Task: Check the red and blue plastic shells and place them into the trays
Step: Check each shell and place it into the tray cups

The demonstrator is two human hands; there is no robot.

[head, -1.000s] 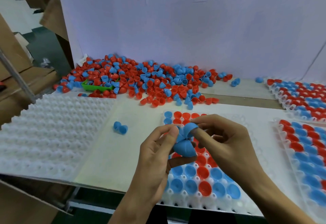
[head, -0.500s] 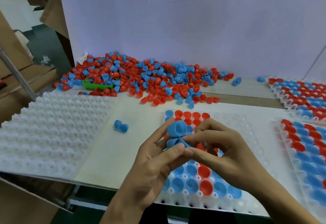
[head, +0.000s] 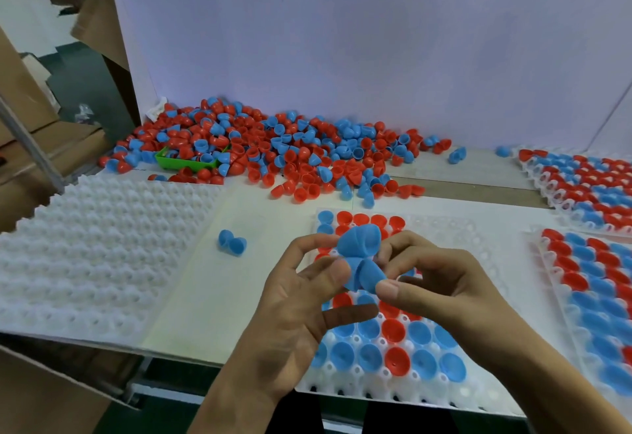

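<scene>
A hinged blue shell, two halves joined, is held above the white tray in front of me. My left hand pinches it from the left with thumb and fingers. My right hand pinches it from the right, thumb on the lower half. The tray under my hands holds several red and blue shells in its near rows and a few at its far edge. A large pile of loose red and blue shells lies at the back of the table.
A white dimpled tray without shells lies at the left. One loose blue shell rests on the table between the trays. Two filled trays sit at the right. A green bin lies in the pile. Cardboard boxes stand at the left.
Both hands have turned the blue shell between the fingers; its upper half now faces up and right, and my left fingers have spread wider.
</scene>
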